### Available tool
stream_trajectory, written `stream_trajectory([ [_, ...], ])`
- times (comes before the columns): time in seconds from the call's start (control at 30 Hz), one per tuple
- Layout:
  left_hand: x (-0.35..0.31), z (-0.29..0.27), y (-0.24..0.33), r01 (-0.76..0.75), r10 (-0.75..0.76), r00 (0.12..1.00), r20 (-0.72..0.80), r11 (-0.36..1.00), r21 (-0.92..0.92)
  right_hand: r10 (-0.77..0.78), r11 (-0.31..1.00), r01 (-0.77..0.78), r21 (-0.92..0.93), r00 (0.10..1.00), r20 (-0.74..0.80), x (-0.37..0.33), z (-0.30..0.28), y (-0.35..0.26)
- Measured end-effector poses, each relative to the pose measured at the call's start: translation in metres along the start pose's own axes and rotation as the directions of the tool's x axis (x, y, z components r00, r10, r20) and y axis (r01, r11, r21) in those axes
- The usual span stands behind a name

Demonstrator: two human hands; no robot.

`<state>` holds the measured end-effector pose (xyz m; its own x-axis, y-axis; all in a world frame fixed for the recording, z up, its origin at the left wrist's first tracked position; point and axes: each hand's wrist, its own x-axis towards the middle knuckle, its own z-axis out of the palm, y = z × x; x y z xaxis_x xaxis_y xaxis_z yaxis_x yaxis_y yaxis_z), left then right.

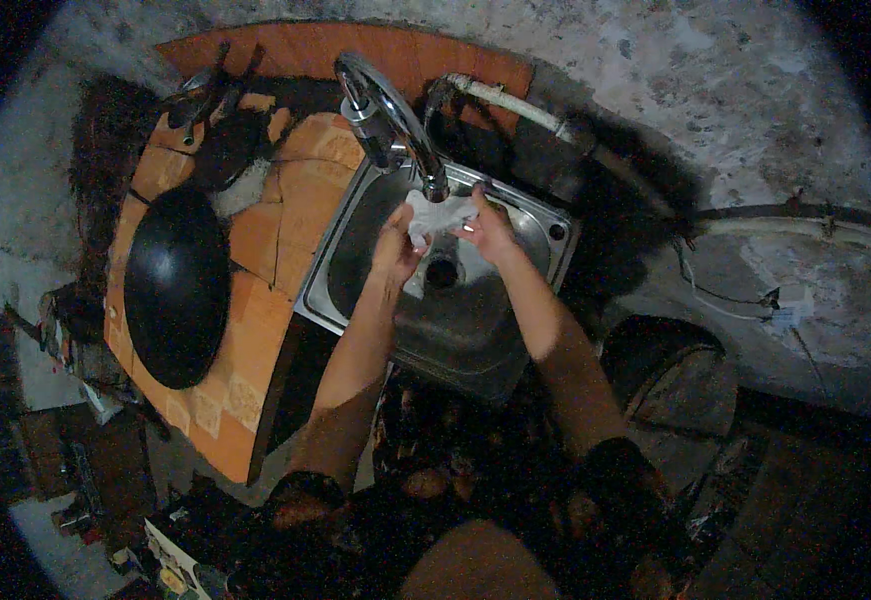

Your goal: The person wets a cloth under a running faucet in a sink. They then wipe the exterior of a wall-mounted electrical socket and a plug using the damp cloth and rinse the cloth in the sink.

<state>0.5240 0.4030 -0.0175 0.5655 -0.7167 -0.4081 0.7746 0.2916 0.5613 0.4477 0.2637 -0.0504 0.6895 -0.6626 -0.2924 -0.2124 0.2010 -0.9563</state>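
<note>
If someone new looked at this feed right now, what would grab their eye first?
Probably the shiny curved tap arching over the steel sink in the middle. Just under its spout, the left hand and right hand hold what looks like a white cloth. Next, the big black oval thing on the orange counter at left.

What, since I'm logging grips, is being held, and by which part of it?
A white cloth-like piece: left hand grips its left side, right hand its right.
</note>
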Motion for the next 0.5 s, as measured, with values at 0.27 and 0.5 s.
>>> stream_trajectory([
  [0.27, 0.002, 0.013, -0.022, 0.105, -0.106, 0.981, -0.163, 0.994, -0.009, -0.587, 0.527, 0.666, -0.528, 0.734, 0.341, -0.078, 0.052, -0.045],
  [0.5, 0.009, -0.04, -0.019, 0.082, -0.088, 0.996, 0.005, 0.941, 0.33, -0.01, 0.994, 0.022, -0.105, 0.993, 0.118, 0.026, 0.001, -0.019],
])
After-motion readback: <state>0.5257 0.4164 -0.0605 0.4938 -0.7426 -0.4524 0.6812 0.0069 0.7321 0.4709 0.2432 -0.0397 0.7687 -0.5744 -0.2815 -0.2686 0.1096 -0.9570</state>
